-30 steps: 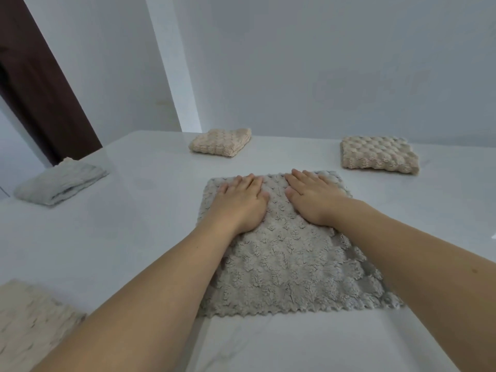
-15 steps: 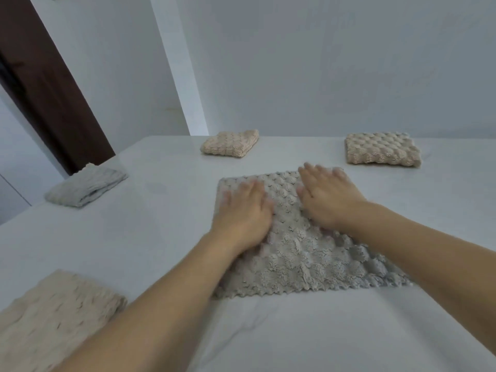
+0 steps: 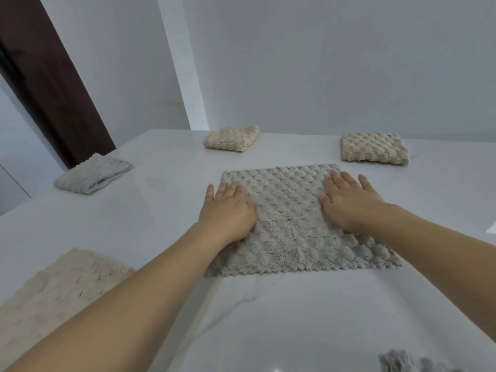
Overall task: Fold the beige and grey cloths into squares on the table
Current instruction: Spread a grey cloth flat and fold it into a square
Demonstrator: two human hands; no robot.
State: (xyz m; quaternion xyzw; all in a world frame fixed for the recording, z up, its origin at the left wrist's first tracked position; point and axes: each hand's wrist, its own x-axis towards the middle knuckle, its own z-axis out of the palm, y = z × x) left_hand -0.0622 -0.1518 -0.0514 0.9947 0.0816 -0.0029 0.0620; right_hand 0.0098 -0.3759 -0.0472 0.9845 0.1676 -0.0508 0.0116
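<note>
Head view: both my palms lie flat on the grey cloth [image 3: 290, 221], which is spread on the worktop [image 3: 268, 318] in front of me.
Left grip: left hand [image 3: 228, 208] has fingers straight and apart, clamped on nothing. It presses the cloth's left edge, with the outer finger off the fabric on bare worktop.
Right grip: right hand [image 3: 349, 202] is also flat, fingers spread, pressing near the far right corner to pin it.
Why flat: judging by the pose, I'm smoothing bumps so the edges line up before a fold.
Cloth state: looks like 1 layer, unfolded, zigzag hem nearest me.
Done pile: 2 folded beige squares at the far edge, left one [image 3: 232, 138] and right one [image 3: 374, 148], well apart. A folded grey cloth [image 3: 92, 176] lies far left. They are parked clear of my working area.
Waiting: 1 beige cloth [image 3: 53, 294] lies open, near left. A grey scrap [image 3: 402, 362] at the bottom right is blurred.
Progress: roughly mid-task, my estimate.
</note>
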